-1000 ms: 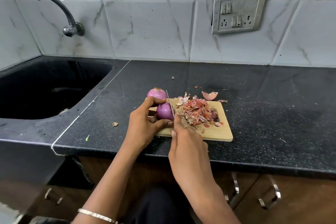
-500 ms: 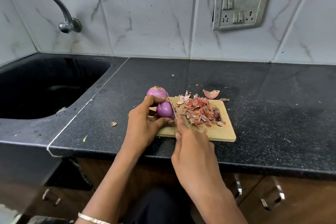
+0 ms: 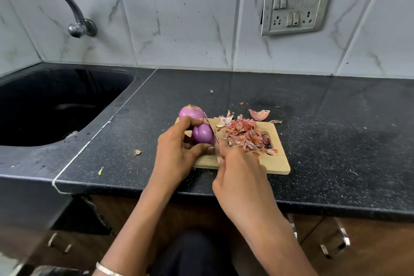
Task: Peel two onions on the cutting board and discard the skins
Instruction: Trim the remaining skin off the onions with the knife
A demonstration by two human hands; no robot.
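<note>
Curling round a peeled onion (image 3: 202, 135), fingers of the left hand (image 3: 177, 152) hold it while the right hand (image 3: 237, 163) grips a knife (image 3: 211, 130) at its side, skins (image 3: 244, 134) just right.

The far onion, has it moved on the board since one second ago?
No. The far onion stays at the same far left corner of the cutting board; only the camera shifted.

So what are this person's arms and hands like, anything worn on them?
The left hand and right hand are ungloved, and no sleeves are in view. The only thing worn is a thin silver-coloured metal bracelet on the left wrist. No watch or ring shows.
</note>
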